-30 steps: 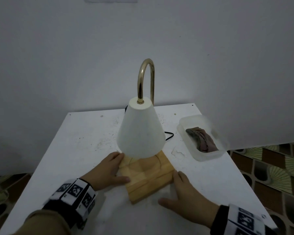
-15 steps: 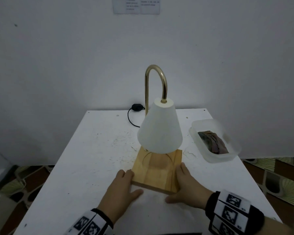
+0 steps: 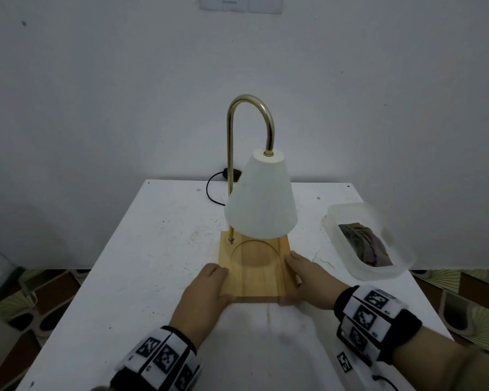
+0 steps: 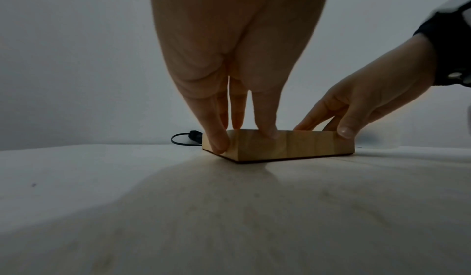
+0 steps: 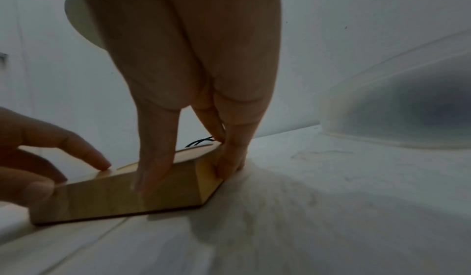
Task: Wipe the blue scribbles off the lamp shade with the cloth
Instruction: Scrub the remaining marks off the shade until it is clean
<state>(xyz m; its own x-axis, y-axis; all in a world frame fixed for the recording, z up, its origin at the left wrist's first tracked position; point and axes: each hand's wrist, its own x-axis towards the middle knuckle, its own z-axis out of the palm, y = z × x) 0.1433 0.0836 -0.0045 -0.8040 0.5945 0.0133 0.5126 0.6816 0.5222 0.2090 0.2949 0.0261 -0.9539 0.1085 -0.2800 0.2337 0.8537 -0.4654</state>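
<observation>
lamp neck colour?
Shiny brass-gold; the neck arches over the white shade. Best seen in the head view.

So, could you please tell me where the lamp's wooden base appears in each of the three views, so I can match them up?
Head: the wooden base sits at centre, slightly low, on the white table, between the left hand and right hand.
Left wrist: mid-frame, right of centre, seen corner-on.
Right wrist: lower left, running to centre.
Shared landmark: the black cord behind the base shows in all three views.
</observation>
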